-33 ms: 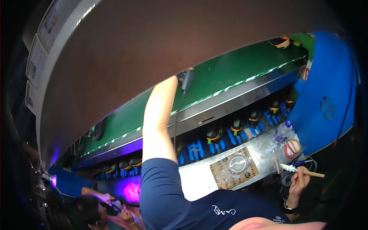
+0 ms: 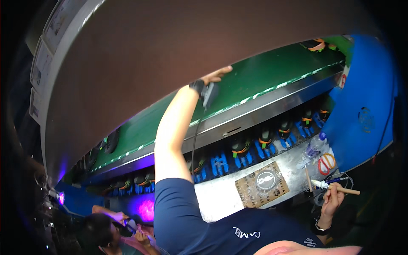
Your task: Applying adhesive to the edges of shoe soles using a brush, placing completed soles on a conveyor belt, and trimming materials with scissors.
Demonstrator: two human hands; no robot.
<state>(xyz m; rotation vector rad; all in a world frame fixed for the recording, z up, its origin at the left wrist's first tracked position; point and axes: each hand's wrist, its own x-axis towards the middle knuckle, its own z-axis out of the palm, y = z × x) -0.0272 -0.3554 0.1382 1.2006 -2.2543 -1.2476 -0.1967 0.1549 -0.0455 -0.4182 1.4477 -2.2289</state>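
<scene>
The brush (image 2: 351, 192) is pinched in the right hand (image 2: 332, 204), near scissors (image 2: 326, 164) and a bottle (image 2: 313, 148) on the tabletop (image 2: 211, 200). A brown panel (image 2: 148, 63) partly covers the outstretched left hand (image 2: 214, 77), fingers extended, seemingly empty, over the green belt (image 2: 272, 70).

We read the belt (image 2: 276, 78) as smooth green sheet, slight sheen. Rail (image 2: 259, 114) along it: bare metal, satin, streaky reflections. Bench top (image 2: 212, 203): metal too, blown-out glare at one end, so we can't judge its texture there. Printed sheet (image 2: 246, 189) looks like matt brown card. Wood-handled tool (image 2: 346, 190): plain pale wood, rough white tip, material unclear. Scissors (image 2: 327, 163): smooth plastic handles. Bottle (image 2: 313, 147): clear glossy plastic. Shirt (image 2: 176, 202): matt navy cloth. Overhead panel (image 2: 161, 46): matt brown, smooth.
</scene>
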